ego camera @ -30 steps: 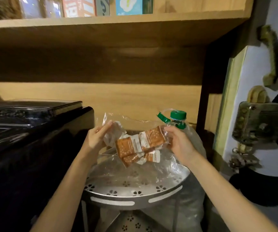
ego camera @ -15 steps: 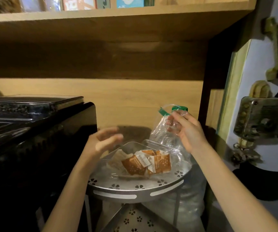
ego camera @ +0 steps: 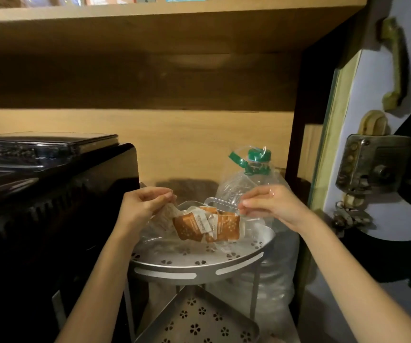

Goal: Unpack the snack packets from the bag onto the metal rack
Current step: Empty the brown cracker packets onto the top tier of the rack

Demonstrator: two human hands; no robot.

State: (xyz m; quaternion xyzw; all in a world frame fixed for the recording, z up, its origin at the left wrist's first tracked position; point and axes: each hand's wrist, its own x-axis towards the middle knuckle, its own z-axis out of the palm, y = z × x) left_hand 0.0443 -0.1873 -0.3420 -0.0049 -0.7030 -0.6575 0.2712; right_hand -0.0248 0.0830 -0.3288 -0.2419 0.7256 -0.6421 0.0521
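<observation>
Head view shows two bare hands over a round metal rack (ego camera: 200, 267) with little flower holes in it. One clear plastic bag (ego camera: 160, 220) sits on the top tray of the rack, and the orange and white snack packets (ego camera: 205, 225) are bunched up inside it, as far as I can tell. Fingers of the left hand (ego camera: 142, 209) pinch the left side of the bag. Fingers of the right hand (ego camera: 271, 206) pinch the right side, and the two hands seem to pull the bag's mouth open. No packet looks free of the plastic yet, though the bag is see-through and hard to make out at its edges. So I think the job has only begun: the bag has reached the rack, but the packets must be taken out and laid on the tray. Below the top tray is a second tray (ego camera: 199, 323) of the same rack, and nothing lies on the part that shows. Just behind the rack stands a big clear water bottle (ego camera: 249, 184) with a green cap. To the left sits a big black machine (ego camera: 51, 194), and a wooden shelf (ego camera: 150, 26) hangs above.
</observation>
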